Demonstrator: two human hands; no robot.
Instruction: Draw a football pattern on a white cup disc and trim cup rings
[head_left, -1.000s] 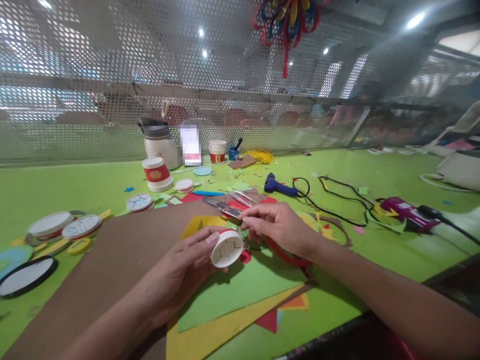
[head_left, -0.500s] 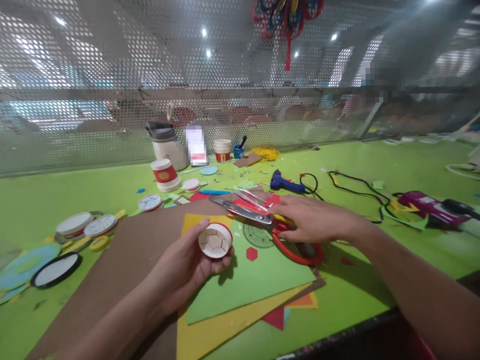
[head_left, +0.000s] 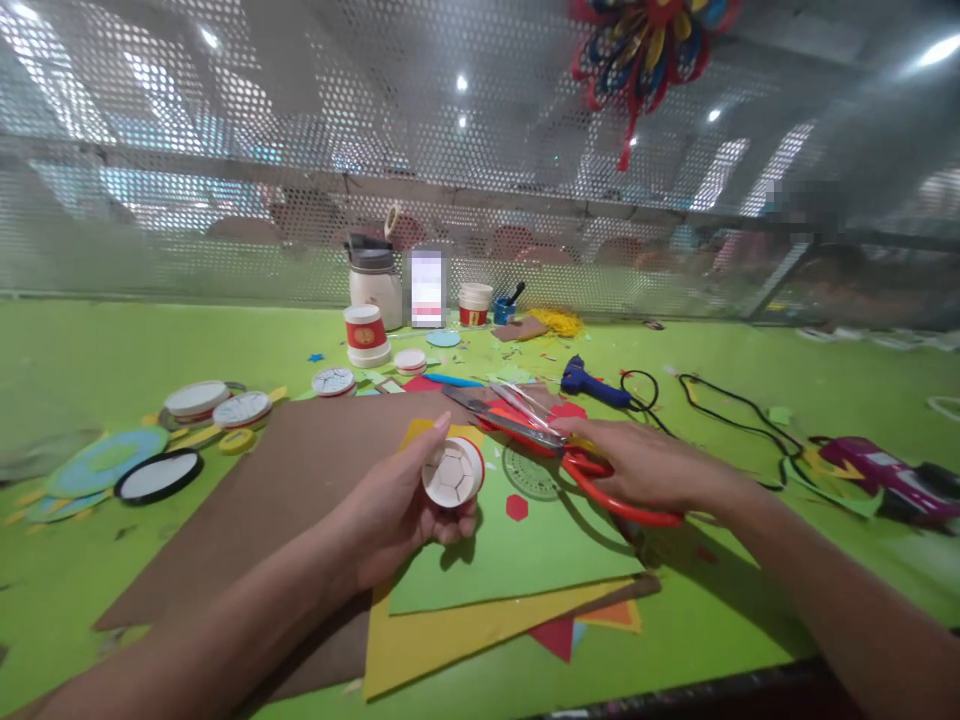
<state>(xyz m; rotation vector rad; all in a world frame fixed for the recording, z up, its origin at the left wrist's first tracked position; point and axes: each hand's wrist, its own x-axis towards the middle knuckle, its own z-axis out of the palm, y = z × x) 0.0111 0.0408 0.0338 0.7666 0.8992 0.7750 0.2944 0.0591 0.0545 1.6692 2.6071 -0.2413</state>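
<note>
My left hand is closed around a small white paper cup with a red band. The cup's end toward me carries drawn hexagon lines. Over the handles of a large pair of scissors lies my right hand, fingers curled at the red loops; part of the grip is hidden. The blades point left and away. Beneath are a green sheet, a yellow sheet and brown cardboard. A red hexagon and a clear protractor rest on the green sheet.
A blue glue gun and its black cord lie at the right, near a purple device. Decorated discs and a black ring lie left. Behind stand a jug, a cup and a phone.
My right hand has closed in on the scissors' handles, and the handle end has shifted right and looks slightly raised. My left hand still holds the cup. The camera view has turned a little left.
</note>
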